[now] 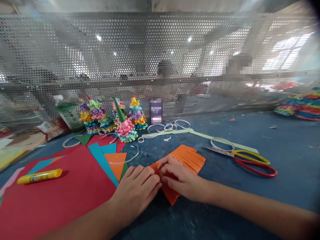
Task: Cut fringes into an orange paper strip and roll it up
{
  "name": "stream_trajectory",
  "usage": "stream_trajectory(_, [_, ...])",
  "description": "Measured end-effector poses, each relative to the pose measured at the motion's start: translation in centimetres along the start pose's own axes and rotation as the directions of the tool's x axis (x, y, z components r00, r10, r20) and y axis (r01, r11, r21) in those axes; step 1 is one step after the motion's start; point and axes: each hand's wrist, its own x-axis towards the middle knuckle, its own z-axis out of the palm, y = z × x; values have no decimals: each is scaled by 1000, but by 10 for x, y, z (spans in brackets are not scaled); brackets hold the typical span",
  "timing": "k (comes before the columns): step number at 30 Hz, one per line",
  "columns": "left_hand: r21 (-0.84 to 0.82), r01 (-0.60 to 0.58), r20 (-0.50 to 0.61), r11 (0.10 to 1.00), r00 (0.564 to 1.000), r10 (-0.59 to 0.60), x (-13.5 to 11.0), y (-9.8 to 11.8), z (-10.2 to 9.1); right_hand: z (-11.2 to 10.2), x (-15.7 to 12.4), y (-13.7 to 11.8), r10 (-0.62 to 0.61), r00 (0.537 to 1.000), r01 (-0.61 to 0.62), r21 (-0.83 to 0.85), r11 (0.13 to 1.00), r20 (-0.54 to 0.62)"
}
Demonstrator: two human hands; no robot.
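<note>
An orange sheet of paper (186,154) cut into fringe strips lies on the blue table in front of me. My left hand (141,185) is closed at its left edge, fingers curled over the paper. Close beside it, my right hand (176,176) pinches the same orange paper, thumb and fingertips meeting near the left fingers. The exact spot they grip is hidden by the fingers. To the right lie scissors (240,158) with one yellow and one red handle, blades pointing left. A yellow glue stick (39,176) rests on red paper (72,193) at the left.
Several fringed paper cones (125,130) stand at the back, one with a green tip. Behind them are a green bottle (70,115) and a perforated metal screen (140,50). Pale green strips (172,132) and curled white scraps (170,126) lie mid-table. Blue paper (103,163) is left.
</note>
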Motion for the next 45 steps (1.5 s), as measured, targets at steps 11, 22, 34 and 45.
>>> stream_trajectory(11, [-36, 19, 18, 999, 1000, -18, -1, -1, 2, 0, 1, 0, 27, 1000, -25, 96, 995, -15])
stream_trajectory(22, [-70, 39, 9, 997, 999, -39, 2, -1, 2, -3, 0, 0, 22, 1000, -23, 162, 987, 7])
stream_trajectory(34, [-20, -4, 18, 1000, 1000, 5, 0, -3, 2, -2, 1, 2, -1, 1000, 0, 164, 986, 6])
stream_trajectory(45, [-50, 8, 5, 999, 1000, -7, 0, -3, 3, -1, 0, 0, 16, 1000, -14, 103, 995, -11])
